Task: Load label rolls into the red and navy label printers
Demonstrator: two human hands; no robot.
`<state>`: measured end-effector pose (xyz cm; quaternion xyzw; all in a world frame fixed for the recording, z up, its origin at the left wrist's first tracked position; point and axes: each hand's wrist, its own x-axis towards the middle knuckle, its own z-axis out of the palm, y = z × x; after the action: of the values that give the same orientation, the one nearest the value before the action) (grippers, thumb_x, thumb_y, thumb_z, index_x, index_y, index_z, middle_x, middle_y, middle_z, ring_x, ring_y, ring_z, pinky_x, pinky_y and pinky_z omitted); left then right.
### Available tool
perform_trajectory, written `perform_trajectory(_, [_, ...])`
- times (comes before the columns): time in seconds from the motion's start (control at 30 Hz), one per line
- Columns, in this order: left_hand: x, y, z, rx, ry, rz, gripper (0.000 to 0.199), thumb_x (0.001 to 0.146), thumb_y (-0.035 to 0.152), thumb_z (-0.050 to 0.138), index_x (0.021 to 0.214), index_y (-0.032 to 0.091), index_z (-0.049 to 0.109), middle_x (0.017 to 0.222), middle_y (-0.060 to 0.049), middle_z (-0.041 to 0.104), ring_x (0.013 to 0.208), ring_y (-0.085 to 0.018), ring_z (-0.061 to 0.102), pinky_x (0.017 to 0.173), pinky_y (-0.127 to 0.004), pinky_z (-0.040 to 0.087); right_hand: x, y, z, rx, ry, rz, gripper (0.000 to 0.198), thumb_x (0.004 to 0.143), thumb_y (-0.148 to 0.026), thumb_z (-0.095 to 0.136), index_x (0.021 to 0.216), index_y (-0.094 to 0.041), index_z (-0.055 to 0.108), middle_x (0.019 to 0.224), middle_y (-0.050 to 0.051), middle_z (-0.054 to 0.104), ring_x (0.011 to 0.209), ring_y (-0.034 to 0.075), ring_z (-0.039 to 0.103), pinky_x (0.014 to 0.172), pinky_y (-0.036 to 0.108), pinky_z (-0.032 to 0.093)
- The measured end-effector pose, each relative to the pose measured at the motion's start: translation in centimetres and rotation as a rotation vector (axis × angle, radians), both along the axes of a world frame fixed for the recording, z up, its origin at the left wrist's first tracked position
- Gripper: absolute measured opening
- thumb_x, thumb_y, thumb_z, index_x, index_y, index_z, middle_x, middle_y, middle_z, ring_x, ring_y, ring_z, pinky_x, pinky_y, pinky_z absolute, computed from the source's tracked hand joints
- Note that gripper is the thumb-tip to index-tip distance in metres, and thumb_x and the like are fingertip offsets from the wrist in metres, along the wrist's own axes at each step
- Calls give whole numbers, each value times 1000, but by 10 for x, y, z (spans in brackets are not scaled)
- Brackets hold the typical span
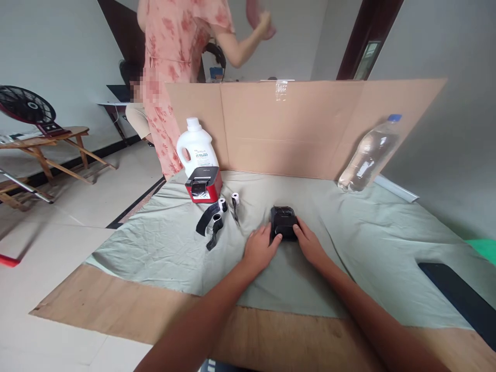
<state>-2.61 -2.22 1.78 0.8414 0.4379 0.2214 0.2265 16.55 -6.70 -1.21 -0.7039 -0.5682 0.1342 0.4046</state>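
Note:
A small black portable printer [284,225] rests on the green cloth in front of me. My left hand [261,247] grips its left side, with the thumb at the near corner. On the opposite side my right hand [309,241] holds it, the thumb along the edge. To the left lie several small paper rolls [236,198] with dark strips trailing from them. Just behind these rolls stands a red and black printer [204,185], a dark strip coming out of its front.
A white detergent jug [198,150] stands behind the red printer, before a cardboard screen [282,132]. At right are a clear bottle [370,155] leaning on the cardboard and a dark phone-like slab [461,297]. A person [170,57] stands beyond; a fan [31,106] sits far left.

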Motion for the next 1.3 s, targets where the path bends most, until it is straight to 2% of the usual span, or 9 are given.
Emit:
perform_trajectory(0.17, [1, 2, -6, -10, 16, -50, 57, 101, 46, 37, 146, 12, 46, 130, -17, 64, 122, -31, 59, 107, -47, 44, -13, -5, -2, 106, -149, 89, 91, 82, -58, 64, 155, -17, 29, 144, 22, 53, 130, 41, 53, 106, 62, 44])
perform_trajectory(0.5, [-1, 4, -6, -40, -130, -57, 53, 100, 45, 41, 140, 14, 56, 121, -14, 68, 116, -28, 62, 105, -45, 47, -14, -14, 1, 138, -201, 40, 82, 86, -53, 62, 153, -17, 33, 130, 21, 63, 117, 41, 60, 97, 61, 48])
perform_trajectory(0.6, [3, 2, -4, -104, -267, -6, 49, 99, 48, 43, 132, 17, 62, 121, -13, 68, 115, -28, 63, 104, -44, 49, -19, -18, 3, 144, -187, 28, 81, 85, -51, 62, 153, -18, 33, 133, 20, 62, 118, 40, 59, 96, 60, 49])
perform_trajectory(0.7, [12, 0, -3, -272, -489, 69, 48, 97, 51, 49, 133, 21, 58, 126, -10, 67, 117, -26, 63, 102, -41, 51, -29, -26, 0, 141, -151, 37, 83, 87, -47, 61, 157, -20, 25, 131, 19, 62, 117, 39, 60, 92, 59, 52])
perform_trajectory(0.83, [22, 3, 1, -447, -752, 205, 47, 89, 48, 62, 128, 23, 53, 116, -6, 69, 103, -21, 67, 87, -34, 57, -47, -35, 0, 143, -150, 105, 83, 89, -41, 57, 159, -21, 17, 132, 19, 61, 116, 37, 60, 92, 58, 52])
perform_trajectory(0.93, [15, 14, 14, -479, -809, 233, 39, 82, 35, 67, 117, 22, 55, 99, -2, 67, 88, -16, 66, 78, -27, 55, -46, -37, 24, 194, -239, 100, 73, 90, -40, 57, 154, -20, 29, 130, 19, 60, 117, 37, 57, 97, 57, 49])
perform_trajectory(1.03, [0, 32, 34, -519, -678, 135, 47, 74, 24, 68, 118, 25, 52, 79, 4, 60, 72, -14, 61, 68, -24, 50, -25, -31, 68, 238, -368, 114, 64, 88, -40, 60, 147, -20, 44, 137, 19, 56, 124, 39, 50, 106, 59, 39])
perform_trajectory(1.17, [-6, 55, 57, -648, -539, -40, 66, 71, 23, 68, 129, 27, 38, 75, 7, 57, 66, -15, 59, 65, -26, 48, 4, -8, 114, -50, -361, 351, 72, 80, -44, 71, 145, -26, 48, 141, 12, 58, 134, 40, 44, 112, 62, 28])
perform_trajectory(1.3, [10, 63, 60, -698, -512, -74, 59, 75, 31, 70, 127, 28, 42, 76, 6, 58, 69, -15, 61, 67, -25, 49, 10, 14, 113, -321, 134, 429, 55, 81, -48, 69, 130, -25, 60, 121, 9, 70, 115, 32, 63, 100, 49, 47])
